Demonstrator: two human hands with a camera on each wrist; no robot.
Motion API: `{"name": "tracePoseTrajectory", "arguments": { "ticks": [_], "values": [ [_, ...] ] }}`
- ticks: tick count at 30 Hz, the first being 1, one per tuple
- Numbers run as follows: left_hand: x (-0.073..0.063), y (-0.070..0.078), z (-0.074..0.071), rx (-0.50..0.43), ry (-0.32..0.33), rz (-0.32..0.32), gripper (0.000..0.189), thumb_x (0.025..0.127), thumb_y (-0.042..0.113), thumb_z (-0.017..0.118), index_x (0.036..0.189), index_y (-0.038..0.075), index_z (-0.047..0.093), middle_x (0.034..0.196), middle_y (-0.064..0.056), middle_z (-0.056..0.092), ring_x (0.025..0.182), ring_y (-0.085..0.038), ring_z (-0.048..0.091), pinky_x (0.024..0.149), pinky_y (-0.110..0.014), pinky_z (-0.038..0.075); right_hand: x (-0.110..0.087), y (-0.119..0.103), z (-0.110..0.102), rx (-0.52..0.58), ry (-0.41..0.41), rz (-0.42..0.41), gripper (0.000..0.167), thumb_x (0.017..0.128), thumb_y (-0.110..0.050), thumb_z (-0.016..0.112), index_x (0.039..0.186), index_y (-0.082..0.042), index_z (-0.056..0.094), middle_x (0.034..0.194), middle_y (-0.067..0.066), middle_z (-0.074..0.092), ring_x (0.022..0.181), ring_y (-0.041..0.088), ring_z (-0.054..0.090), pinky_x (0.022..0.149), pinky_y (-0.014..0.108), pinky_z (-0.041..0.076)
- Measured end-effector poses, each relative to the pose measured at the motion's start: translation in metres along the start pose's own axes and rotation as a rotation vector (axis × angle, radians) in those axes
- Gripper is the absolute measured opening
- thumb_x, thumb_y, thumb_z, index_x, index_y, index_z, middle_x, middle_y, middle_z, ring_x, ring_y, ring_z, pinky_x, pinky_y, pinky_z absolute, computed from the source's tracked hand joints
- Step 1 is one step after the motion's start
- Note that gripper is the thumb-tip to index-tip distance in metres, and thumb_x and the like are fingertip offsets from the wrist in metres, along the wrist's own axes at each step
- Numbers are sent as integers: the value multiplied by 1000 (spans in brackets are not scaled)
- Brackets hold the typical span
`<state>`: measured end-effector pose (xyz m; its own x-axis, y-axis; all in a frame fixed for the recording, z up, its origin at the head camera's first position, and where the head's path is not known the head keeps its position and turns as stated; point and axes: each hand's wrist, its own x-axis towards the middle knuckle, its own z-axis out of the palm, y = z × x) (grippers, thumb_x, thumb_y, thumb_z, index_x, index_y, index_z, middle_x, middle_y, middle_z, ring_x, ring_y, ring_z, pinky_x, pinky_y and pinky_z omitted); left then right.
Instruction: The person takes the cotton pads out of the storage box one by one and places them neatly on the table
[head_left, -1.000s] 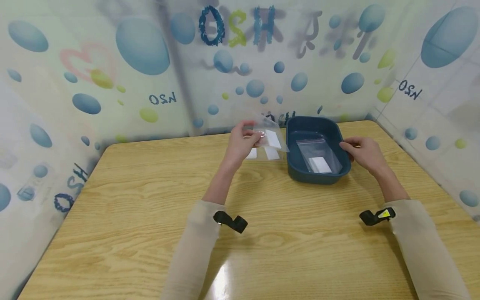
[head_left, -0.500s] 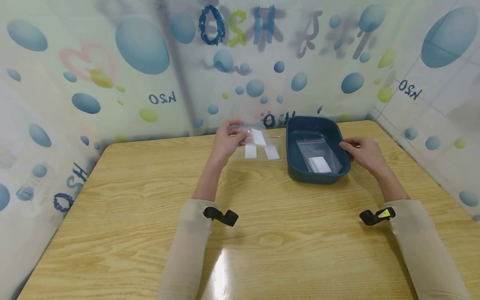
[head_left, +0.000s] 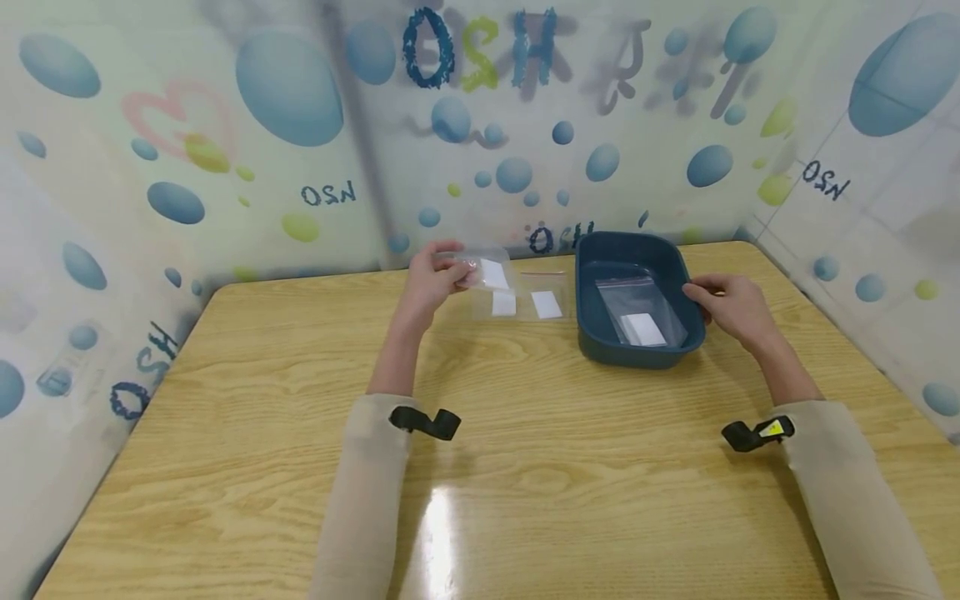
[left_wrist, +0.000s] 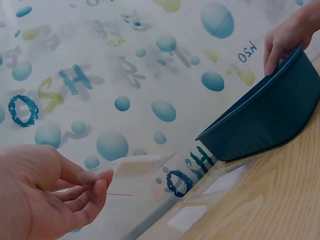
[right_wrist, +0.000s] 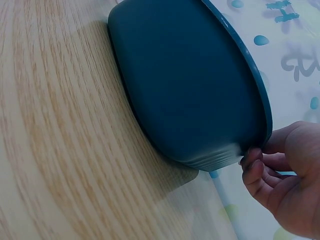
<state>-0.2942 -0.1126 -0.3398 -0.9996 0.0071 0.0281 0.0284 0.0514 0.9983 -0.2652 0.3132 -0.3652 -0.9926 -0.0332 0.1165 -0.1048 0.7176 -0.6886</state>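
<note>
My left hand (head_left: 429,285) pinches a clear zip bag (head_left: 492,273) with a white card in it, above the far part of the table. In the left wrist view, thumb and fingertips hold the bag (left_wrist: 136,167) by one edge. Beneath and beside it, two more clear bags with white cards, a nearer-left bag (head_left: 504,303) and a right bag (head_left: 547,305), lie flat on the table. A dark blue plastic bin (head_left: 630,357) stands to their right, holding a clear bag (head_left: 632,293) with a white card. My right hand (head_left: 731,308) grips the bin's right rim between thumb and fingers.
The wooden table (head_left: 480,467) has its back edge near a patterned wall sheet (head_left: 375,133) with blue and green ovals. Another sheet borders the table's right side. A black wrist camera (head_left: 426,422) sits on the left sleeve, and another camera (head_left: 757,433) on the right.
My left hand has carried the held bag leftward, away from the bin, uncovering more of the bags on the table. My right hand keeps its grip on the bin's rim.
</note>
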Motion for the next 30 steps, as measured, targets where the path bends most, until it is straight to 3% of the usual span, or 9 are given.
{"name": "tracePoseTrajectory", "arguments": {
  "ticks": [9,23,30],
  "values": [
    [0,-2,-16,20,15,-20,39,99,-2,60,137,-3,52,98,-13,63,76,-12,64,88,-39,56,-1,-2,0,8,-4,2,52,105,-35,55,130,10,60,103,23,66,67,7,59,64,28,54],
    [0,-13,-37,44,34,-58,38,101,-3,55,138,-8,48,106,-17,60,76,-8,64,77,-23,56,0,-1,-1,10,-10,-18,49,105,-33,55,128,11,61,103,24,66,65,4,58,61,25,53],
    [0,-23,-47,75,43,-103,41,102,1,54,141,-8,44,112,-19,58,83,-13,61,84,-28,55,1,0,-1,-3,-7,-11,50,105,-33,55,128,11,60,101,22,67,65,5,58,61,26,53]
  ]
}}
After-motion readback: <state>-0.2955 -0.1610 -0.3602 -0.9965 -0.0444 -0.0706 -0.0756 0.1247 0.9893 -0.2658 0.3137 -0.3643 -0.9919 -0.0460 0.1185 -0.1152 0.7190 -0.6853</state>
